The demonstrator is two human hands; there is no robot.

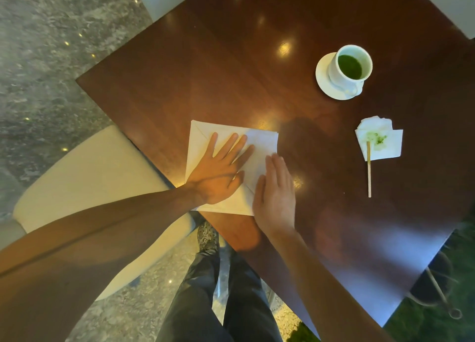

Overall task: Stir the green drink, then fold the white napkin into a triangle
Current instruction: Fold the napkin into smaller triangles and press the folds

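Napkin: the white napkin lies flat at the near edge of the table, a diagonal crease showing, so the triangle fold looks to be under way.
Left hand: the left hand is spread open, palm pinning the cloth.
Right hand: the right hand is flat, fingers together, pressing the right edge; it grips nothing.
Drink: the cup of green drink sits far right on its saucer.
Stirrer: the wooden stick rests with its tip on a stained tissue, likely set aside after stirring.

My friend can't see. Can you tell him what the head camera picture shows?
Both hands, left hand and right hand, press flat on a white napkin on a dark wooden table. Farther right sit a cup of green drink and a stir stick on a stained tissue.
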